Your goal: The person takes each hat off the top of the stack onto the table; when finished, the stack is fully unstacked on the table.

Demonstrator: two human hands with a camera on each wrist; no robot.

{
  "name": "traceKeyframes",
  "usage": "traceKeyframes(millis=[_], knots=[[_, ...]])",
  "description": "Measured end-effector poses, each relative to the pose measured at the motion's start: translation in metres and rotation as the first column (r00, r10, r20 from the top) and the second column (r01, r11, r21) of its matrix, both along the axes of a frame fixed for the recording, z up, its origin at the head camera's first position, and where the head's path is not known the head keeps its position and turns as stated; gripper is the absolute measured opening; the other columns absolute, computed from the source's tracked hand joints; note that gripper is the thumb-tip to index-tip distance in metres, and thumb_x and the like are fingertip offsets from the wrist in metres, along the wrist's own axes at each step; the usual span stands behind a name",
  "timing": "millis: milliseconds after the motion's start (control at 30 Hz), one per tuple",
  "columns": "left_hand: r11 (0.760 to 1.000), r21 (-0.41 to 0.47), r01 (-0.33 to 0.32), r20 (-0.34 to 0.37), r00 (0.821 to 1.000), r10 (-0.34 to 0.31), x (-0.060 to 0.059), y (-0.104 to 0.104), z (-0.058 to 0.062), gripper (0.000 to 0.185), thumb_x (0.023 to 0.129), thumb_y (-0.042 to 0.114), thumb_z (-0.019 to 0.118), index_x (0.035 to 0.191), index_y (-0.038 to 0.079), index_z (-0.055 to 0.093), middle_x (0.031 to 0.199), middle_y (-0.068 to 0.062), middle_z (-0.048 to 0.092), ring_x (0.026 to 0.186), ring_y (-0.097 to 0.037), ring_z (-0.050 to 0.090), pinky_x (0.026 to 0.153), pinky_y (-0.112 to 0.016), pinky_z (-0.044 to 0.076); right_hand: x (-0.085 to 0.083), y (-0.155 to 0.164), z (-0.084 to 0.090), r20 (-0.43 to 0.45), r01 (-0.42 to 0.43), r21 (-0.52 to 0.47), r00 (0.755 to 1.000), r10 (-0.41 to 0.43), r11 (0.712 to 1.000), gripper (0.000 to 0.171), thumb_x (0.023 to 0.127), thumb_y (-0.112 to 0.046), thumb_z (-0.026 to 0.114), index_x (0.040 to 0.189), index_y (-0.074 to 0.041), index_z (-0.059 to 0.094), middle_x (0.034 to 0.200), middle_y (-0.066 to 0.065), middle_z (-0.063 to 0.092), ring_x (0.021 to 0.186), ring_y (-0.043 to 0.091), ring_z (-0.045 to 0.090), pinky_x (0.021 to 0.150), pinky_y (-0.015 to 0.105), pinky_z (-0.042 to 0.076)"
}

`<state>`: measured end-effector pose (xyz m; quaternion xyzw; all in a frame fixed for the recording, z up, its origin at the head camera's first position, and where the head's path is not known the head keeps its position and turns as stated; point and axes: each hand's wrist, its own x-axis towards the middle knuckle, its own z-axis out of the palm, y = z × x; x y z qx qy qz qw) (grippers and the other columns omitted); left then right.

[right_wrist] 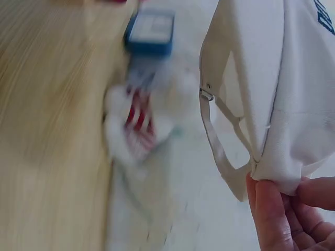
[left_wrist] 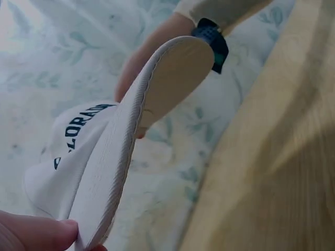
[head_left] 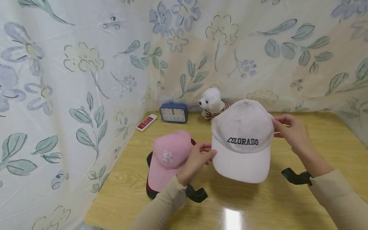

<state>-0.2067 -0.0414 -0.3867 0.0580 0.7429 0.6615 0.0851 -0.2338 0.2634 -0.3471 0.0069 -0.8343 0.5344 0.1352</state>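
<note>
A white baseball cap with COLORADO in dark letters is held up over the table, brim toward me and tilted down. My left hand pinches the brim's left edge between thumb and fingers; the left wrist view shows the thumb on top of the brim. At the cap's right side, my right hand pinches the fabric. In the right wrist view the fingers grip it near the back opening, where the adjustable strap shows. Just left of my left hand lies a pink cap with a white R.
Dark and red cap edges show beneath the pink cap. Toward the back of the wooden table are a white and red remote-like device, a blue clock and a white plush dog. Floral curtains stand behind and left.
</note>
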Motion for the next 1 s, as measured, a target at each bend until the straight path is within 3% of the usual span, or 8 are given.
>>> traceKeyframes(millis=[100, 233, 333, 500, 733, 867, 1000], knots=[[1.000, 0.015, 0.007, 0.026, 1.000, -0.007, -0.008, 0.037, -0.011, 0.027, 0.083, 0.015, 0.068, 0.106, 0.003, 0.061, 0.081, -0.003, 0.059, 0.061, -0.012, 0.058, 0.056, -0.028, 0.049, 0.006, 0.035, -0.008, 0.020, 0.050, 0.014, 0.999, -0.050, 0.999, 0.034, 0.092, -0.029, 0.054, 0.104, 0.003, 0.053, 0.083, -0.018, 0.054, 0.065, -0.003, 0.059, 0.056, 0.022, 0.052], [1.000, 0.001, -0.025, 0.071, 0.997, 0.025, -0.015, 0.080, -0.031, 0.019, 0.080, 0.014, 0.070, 0.097, 0.007, 0.064, 0.075, 0.000, 0.059, 0.060, -0.013, 0.059, 0.056, -0.033, 0.050, 0.008, 0.074, -0.023, 0.058, 0.077, 0.022, 0.995, -0.078, 0.997, 0.028, 0.091, -0.032, 0.055, 0.097, -0.005, 0.057, 0.077, -0.020, 0.055, 0.063, -0.003, 0.059, 0.054, 0.021, 0.052], [0.999, -0.029, -0.037, 0.094, 0.995, 0.040, -0.017, 0.103, -0.045, 0.014, 0.079, 0.011, 0.071, 0.090, 0.008, 0.063, 0.071, 0.002, 0.059, 0.059, -0.014, 0.060, 0.055, -0.033, 0.049, 0.004, 0.095, -0.037, 0.095, 0.067, 0.017, 0.993, -0.069, 0.998, 0.024, 0.092, -0.027, 0.055, 0.097, -0.003, 0.056, 0.074, -0.023, 0.055, 0.062, -0.002, 0.060, 0.054, 0.023, 0.052], [0.994, -0.098, -0.043, 0.100, 0.994, 0.053, -0.020, 0.126, -0.066, 0.011, 0.077, 0.005, 0.071, 0.082, 0.005, 0.062, 0.063, 0.003, 0.058, 0.054, -0.012, 0.057, 0.046, -0.022, 0.042, -0.005, 0.117, -0.067, 0.170, 0.043, 0.082, 0.984, -0.056, 0.996, 0.041, 0.095, -0.024, 0.050, 0.111, 0.014, 0.047, 0.071, -0.025, 0.053, 0.062, -0.003, 0.058, 0.056, 0.027, 0.054], [0.977, -0.210, -0.045, 0.092, 0.994, 0.066, -0.019, 0.136, -0.079, 0.011, 0.072, 0.000, 0.072, 0.079, 0.002, 0.064, 0.059, 0.001, 0.060, 0.049, -0.008, 0.055, 0.047, -0.018, 0.043, -0.013, 0.126, -0.094, 0.222, 0.015, 0.085, 0.975, -0.034, 0.996, 0.041, 0.096, -0.020, 0.046, 0.111, 0.018, 0.044, 0.072, -0.016, 0.056, 0.062, 0.000, 0.059, 0.058, 0.029, 0.054], [0.939, -0.344, -0.018, 0.031, 0.999, 0.031, -0.019, 0.138, -0.076, 0.008, 0.071, 0.005, 0.073, 0.074, 0.004, 0.066, 0.054, 0.003, 0.059, 0.045, -0.004, 0.051, 0.045, -0.016, 0.039, -0.016, 0.126, -0.101, 0.231, 0.024, 0.082, 0.972, -0.042, 0.996, 0.038, 0.095, -0.015, 0.046, 0.109, 0.020, 0.045, 0.073, -0.007, 0.060, 0.060, 0.002, 0.060, 0.057, 0.032, 0.054], [0.875, -0.485, -0.002, -0.009, 1.000, -0.002, -0.022, 0.138, -0.072, 0.011, 0.071, 0.014, 0.074, 0.064, 0.011, 0.066, 0.044, 0.007, 0.052, 0.041, -0.003, 0.044, 0.042, -0.017, 0.033, -0.018, 0.126, -0.104, 0.263, 0.036, 0.137, 0.962, -0.072, 0.990, 0.043, 0.096, -0.020, 0.044, 0.113, 0.019, 0.045, 0.088, 0.020, 0.061, 0.061, 0.002, 0.059, 0.059, 0.033, 0.054]])
